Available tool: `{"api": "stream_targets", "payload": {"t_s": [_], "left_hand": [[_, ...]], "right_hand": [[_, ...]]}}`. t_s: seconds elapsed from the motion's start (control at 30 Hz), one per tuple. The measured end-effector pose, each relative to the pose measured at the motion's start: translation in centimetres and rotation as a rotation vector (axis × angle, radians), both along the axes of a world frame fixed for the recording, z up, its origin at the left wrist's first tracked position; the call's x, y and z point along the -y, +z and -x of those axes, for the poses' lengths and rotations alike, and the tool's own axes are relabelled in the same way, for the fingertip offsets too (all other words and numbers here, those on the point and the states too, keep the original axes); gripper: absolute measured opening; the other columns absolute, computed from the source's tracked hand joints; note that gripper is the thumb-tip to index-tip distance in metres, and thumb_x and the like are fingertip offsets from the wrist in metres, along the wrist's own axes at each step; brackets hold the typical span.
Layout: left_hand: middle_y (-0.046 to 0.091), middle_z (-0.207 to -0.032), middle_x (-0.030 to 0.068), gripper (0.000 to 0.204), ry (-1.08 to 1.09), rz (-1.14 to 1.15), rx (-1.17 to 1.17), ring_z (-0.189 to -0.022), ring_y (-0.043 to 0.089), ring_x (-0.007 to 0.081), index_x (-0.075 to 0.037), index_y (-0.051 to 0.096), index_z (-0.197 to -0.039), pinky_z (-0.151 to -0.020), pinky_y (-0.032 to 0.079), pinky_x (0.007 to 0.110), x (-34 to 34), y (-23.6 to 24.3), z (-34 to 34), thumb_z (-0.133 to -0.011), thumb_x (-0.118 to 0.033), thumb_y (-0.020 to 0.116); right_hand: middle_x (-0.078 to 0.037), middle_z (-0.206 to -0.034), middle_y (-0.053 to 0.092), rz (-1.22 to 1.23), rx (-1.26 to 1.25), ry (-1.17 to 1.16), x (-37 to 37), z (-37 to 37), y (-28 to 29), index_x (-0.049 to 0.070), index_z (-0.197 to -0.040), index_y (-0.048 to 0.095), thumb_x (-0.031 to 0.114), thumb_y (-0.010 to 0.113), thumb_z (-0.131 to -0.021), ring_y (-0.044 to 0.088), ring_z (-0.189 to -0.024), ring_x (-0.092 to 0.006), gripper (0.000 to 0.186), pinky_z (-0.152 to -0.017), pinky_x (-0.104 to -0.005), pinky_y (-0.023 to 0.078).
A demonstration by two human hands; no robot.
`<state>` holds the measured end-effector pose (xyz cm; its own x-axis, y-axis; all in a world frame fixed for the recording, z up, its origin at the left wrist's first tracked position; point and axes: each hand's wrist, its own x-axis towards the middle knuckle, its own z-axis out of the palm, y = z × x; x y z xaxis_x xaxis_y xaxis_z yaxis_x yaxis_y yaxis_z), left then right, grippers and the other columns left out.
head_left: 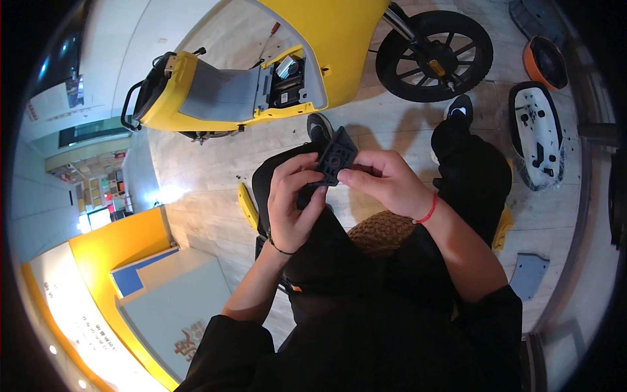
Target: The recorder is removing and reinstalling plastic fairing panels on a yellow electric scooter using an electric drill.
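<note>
Between my two hands, above my knees, is a small black plastic part [337,157] with a ribbed, recessed face, held tilted. My left hand [291,196] grips its left and lower edge, fingertips on one side and the thumb below. My right hand [385,181] pinches its right edge between thumb and fingers. Ahead of me stands a yellow electric scooter [349,55] with a grey footboard [220,95]. An opened compartment [287,85] in it shows black and silver parts inside.
The scooter's black-tyred wheel [434,56] is ahead to the right. A seat base [537,130] with small black parts and an orange-and-black shell [545,63] lie at the right. A red-handled screwdriver [271,34] lies beyond the scooter. A grey panel [530,276] and a yellow panel [247,205] rest on the floor.
</note>
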<state>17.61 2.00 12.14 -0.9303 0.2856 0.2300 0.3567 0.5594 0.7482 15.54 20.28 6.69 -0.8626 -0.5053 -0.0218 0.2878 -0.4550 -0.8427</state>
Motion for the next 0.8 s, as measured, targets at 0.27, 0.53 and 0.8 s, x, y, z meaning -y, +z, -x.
{"api": "stream_targets", "payload": {"t_s": [0.27,0.53,0.8], "left_hand": [[0.047,-0.124,0.0167,0.021,-0.006,-0.143,0.2,-0.111,0.05,0.0221,0.001,0.052,-0.1,-0.092,0.043,0.031,0.0,-0.6,0.1,-0.08,0.007,0.056],[0.054,-0.117,0.0129,0.032,0.078,-0.024,0.249,-0.105,0.054,0.0197,0.0,0.052,-0.106,-0.089,0.043,0.03,0.0,-1.3,0.5,-0.076,0.001,0.064],[0.06,-0.106,0.0107,0.026,0.138,-0.093,0.269,-0.097,0.057,0.018,0.0,0.053,-0.103,-0.085,0.045,0.028,-0.2,-2.9,1.5,-0.078,0.001,0.061]], "right_hand": [[0.001,-0.066,0.055,-0.097,0.065,-0.044,1.0,0.0,-1.0,-0.002,-0.083,0.062,0.02,0.061,-0.086,0.047,-0.061,-0.0038,0.023,-0.053,-0.0214,0.038],[0.002,-0.065,0.053,-0.282,-0.035,-0.058,1.3,0.0,-1.2,-0.002,-0.083,0.062,0.019,0.062,-0.085,0.044,-0.061,-0.0042,0.02,-0.053,-0.0218,0.036],[-0.008,-0.059,0.058,-0.558,-0.195,-0.235,2.1,0.6,-2.0,0.001,-0.08,0.062,0.027,0.064,-0.082,0.055,-0.052,-0.0193,0.026,-0.05,-0.0297,0.042]]}}
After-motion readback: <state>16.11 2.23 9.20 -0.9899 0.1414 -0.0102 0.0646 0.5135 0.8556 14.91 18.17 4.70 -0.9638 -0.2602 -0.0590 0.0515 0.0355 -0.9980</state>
